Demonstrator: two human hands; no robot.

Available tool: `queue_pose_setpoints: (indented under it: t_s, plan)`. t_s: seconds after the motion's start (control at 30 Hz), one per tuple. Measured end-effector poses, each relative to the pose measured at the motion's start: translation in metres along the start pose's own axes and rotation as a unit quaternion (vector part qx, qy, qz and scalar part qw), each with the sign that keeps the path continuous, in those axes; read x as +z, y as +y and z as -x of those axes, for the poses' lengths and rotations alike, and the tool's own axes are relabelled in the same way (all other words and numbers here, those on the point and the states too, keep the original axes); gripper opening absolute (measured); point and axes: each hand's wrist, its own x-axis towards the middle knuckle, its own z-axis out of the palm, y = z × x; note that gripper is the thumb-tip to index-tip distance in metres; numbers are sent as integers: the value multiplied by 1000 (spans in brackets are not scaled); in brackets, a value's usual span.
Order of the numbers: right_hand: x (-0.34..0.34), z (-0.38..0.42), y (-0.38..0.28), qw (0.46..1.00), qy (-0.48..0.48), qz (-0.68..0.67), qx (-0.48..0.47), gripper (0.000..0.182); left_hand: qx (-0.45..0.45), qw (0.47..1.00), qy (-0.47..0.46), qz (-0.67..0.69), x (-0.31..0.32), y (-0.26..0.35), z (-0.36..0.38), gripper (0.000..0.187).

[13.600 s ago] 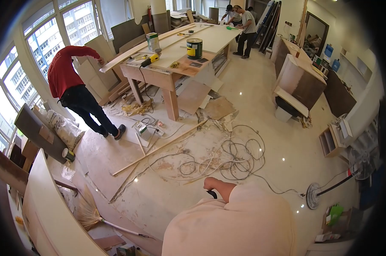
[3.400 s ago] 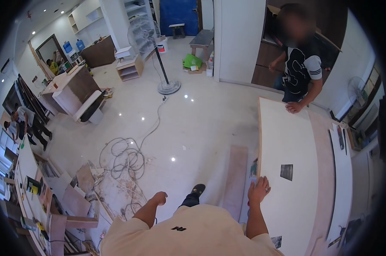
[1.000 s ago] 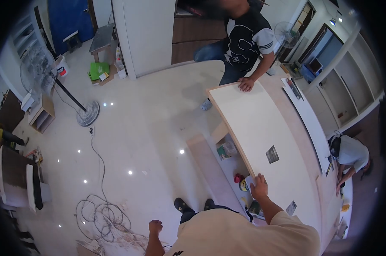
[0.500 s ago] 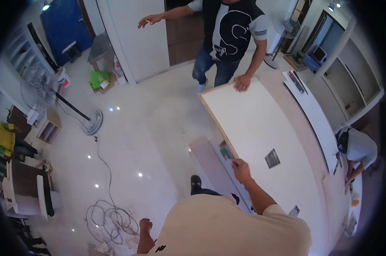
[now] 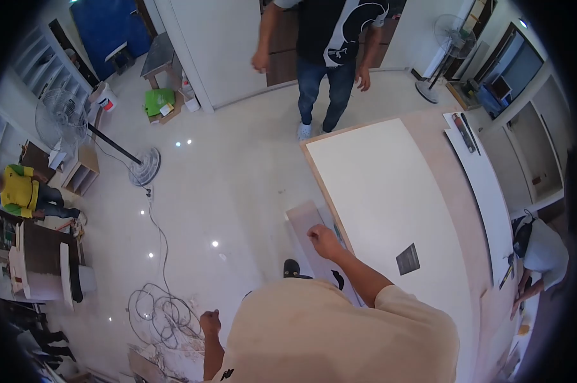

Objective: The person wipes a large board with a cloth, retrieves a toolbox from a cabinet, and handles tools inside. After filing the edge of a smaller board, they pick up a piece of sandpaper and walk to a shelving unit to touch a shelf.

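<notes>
My right hand (image 5: 325, 240) is closed, its fingers curled in, with nothing visible in it. It hangs beside the long wooden-edged side of a white-topped table (image 5: 378, 185), over a pinkish board (image 5: 303, 216) lying lower down. On the tabletop, to the right of that hand, lies a dark grey rectangular piece (image 5: 408, 259). Low on my other side, my left hand (image 5: 210, 322) is loosely closed, and no object shows in it. Nearest to it is a tangle of cable (image 5: 164, 316) on the floor.
A person (image 5: 330, 70) stands beyond the table's far end. Another person (image 5: 540, 252) bends over at the right. A standing fan (image 5: 145, 167) and a seated person (image 5: 20, 191) are at left. Dark tools (image 5: 465, 133) lie on a long white strip (image 5: 477, 182).
My right hand has moved left, away from the table edge. The person opposite has taken a hand off the table corner and lowered the outstretched arm. My view has shifted slightly.
</notes>
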Motion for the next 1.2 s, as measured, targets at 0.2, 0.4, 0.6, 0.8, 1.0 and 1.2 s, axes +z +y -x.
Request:
queue_pose_setpoints:
  t_s: [0.2,0.4,0.6,0.8,1.0,1.2]
  plan:
    - [-12,-9,-31,977,-133,-20,166,19,19,987,-87,-131,33,-61,25,43]
    - [22,3,-8,988,-122,30,88,19,-59,986,-118,101,6,-57,27,33]
    - [46,21,18,986,-106,69,112,19,19,981,-148,125,-19,-63,-8,30]
    - [71,47,30,976,-117,150,106,28,-60,982,-125,127,-26,-99,-53,20]
    - [104,65,55,937,-127,225,235,31,101,992,69,-20,-21,-160,-68,16]
    - [121,68,64,958,-94,182,201,31,-177,952,-115,223,-79,-85,-101,30]
